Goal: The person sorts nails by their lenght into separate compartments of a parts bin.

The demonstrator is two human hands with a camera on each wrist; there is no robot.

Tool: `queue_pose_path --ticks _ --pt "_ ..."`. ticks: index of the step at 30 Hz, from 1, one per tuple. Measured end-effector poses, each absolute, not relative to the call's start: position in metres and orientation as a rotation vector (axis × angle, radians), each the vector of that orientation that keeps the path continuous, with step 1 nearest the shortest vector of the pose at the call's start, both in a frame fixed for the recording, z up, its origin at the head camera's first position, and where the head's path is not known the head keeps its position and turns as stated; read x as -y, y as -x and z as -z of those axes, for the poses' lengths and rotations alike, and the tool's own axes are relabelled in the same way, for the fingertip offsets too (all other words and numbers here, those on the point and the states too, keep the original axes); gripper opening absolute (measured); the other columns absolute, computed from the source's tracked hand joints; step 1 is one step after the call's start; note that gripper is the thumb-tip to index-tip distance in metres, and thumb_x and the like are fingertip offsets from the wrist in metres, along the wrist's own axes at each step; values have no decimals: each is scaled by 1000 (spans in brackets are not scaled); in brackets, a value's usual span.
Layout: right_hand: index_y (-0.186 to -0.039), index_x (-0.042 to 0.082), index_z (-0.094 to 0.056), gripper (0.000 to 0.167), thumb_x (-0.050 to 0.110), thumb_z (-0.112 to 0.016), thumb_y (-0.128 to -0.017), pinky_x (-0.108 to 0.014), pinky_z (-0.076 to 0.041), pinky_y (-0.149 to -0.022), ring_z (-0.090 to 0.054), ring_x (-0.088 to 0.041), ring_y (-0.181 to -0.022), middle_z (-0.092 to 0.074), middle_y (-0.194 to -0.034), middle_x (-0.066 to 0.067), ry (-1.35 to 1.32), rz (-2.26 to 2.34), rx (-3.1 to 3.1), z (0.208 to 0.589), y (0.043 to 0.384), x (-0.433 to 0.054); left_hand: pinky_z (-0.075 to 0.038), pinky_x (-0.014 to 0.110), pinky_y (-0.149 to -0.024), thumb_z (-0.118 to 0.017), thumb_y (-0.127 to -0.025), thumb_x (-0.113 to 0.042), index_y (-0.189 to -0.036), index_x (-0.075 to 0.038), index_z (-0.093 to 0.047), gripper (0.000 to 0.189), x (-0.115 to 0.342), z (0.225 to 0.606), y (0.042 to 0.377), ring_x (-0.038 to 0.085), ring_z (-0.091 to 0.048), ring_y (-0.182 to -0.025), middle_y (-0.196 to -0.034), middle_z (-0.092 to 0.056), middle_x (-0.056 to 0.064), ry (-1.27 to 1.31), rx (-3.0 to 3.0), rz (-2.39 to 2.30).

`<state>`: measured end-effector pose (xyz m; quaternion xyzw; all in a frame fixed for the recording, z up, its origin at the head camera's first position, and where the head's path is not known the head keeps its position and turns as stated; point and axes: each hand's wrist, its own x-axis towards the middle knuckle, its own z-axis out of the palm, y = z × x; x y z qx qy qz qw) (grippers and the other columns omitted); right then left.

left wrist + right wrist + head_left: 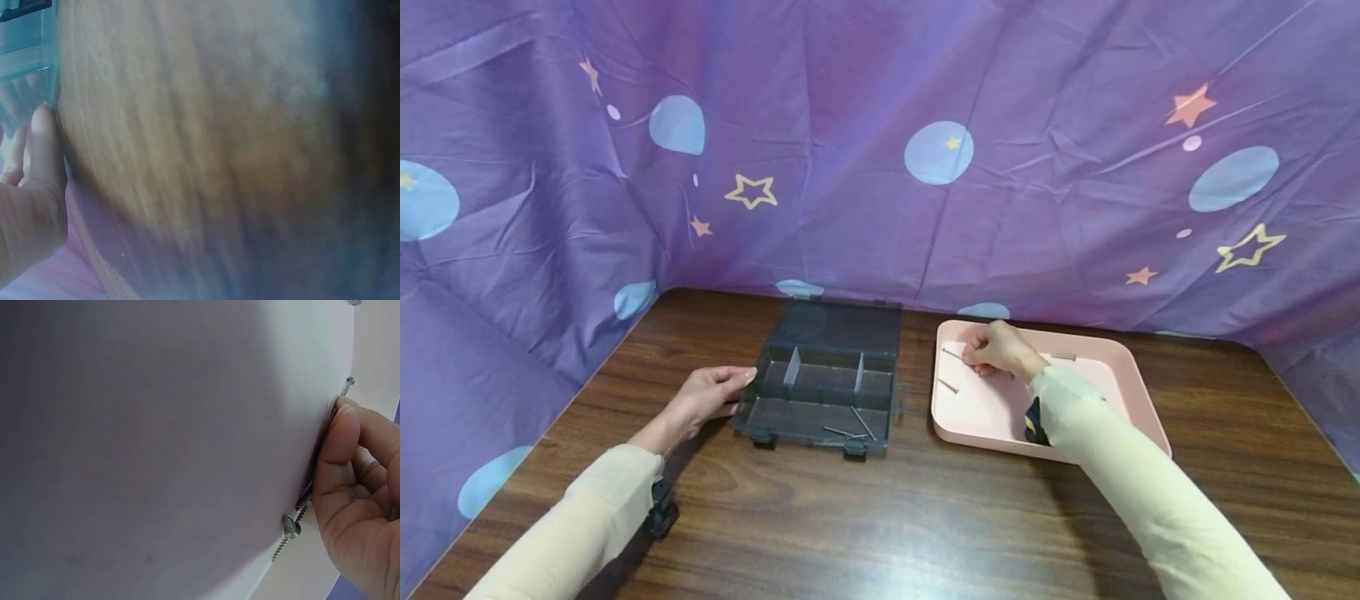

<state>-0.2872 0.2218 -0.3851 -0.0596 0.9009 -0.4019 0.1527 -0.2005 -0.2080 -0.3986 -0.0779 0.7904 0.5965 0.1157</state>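
Observation:
My right hand [1000,346] reaches into the pink tray [1131,367], thumb and forefinger pinching a long thin screw [347,386] low over the tray floor. In the right wrist view its round head sticks out past the fingertips, and the fingers cover its middle. Another threaded screw [290,527] lies close by. My left hand [711,392] grips the left edge of a dark see-through organizer box [820,415], thumb at the rim, other fingers partly hidden. The box lid [842,327] lies back. Several thin metal pieces [863,422] rest in the front compartment.
Two more screws, a left one [948,386] and a back one [1063,357], lie in the tray. Thin dividers [792,367] split the box's rear row. Box and tray stand apart on the brown wooden table [820,517]. A purple curtain [850,100] hangs behind.

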Motion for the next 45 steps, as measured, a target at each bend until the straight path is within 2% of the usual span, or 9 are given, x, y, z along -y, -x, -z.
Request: queue_pose_path --ticks 4,20,29,35,39,45 --pt "-74 -1 -61 10 0 -66 -83 -18 -50 -51 -54 -4 -50 -56 -56 2 170 1141 -2589 385 287 -221 -51 15 -65 -57 -95 -27 -130 9 -49 51 208 399 201 -6 -56 -75 -113 -62 3 232 -2317 -1746" --pt "-73 -5 -60 10 -3 -58 -82 -18 -49 -50 -53 -5 -51 -56 -56 1 277 1085 -2618 385 284 -218 -50 15 -63 -57 -94 -27 -129 10 -49 51 209 400 200 -6 -55 -73 -102 -63 -4 228 -2330 -1739" --pt "-73 -3 -59 11 -2 -59 -83 -20 -52 -52 -53 -5 -52 -55 -55 2 273 1079 -2620 385 284 -221 -51 15 -64 -57 -95 -27 -129 9 -49 51 208 400 201 -6 -55 -74 -109 -62 0 225 -2338 -1734" --pt "-75 -4 -61 10 0 -63 -84 -19 -47 -50 -53 -5 -52 -56 -56 2 259 1102 -2614 375 284 -224 -51 15 -66 -56 -95 -25 -129 10 -49 49 208 399 201 -7 -55 -76 -114 -61 3 221 -2326 -1744" --pt "-76 -4 -60 11 1 -64 -84 -19 -48 -51 -54 -6 -52 -56 -55 2 239 1128 -2612 369 284 -224 -51 15 -66 -56 -95 -25 -129 9 -49 49 208 398 201 -7 -55 -76 -117 -60 5 222 -2323 -1747" --pt "-82 -8 -61 9 0 -62 -86 -22 -50 -54 -56 -8 -55 -61 -63 -4 229 1149 -2603 360 280 -224 -51 15 -64 -57 -95 -26 -128 9 -51 49 207 398 201 -5 -56 -72 -102 -63 -3 241 -2316 -1755"
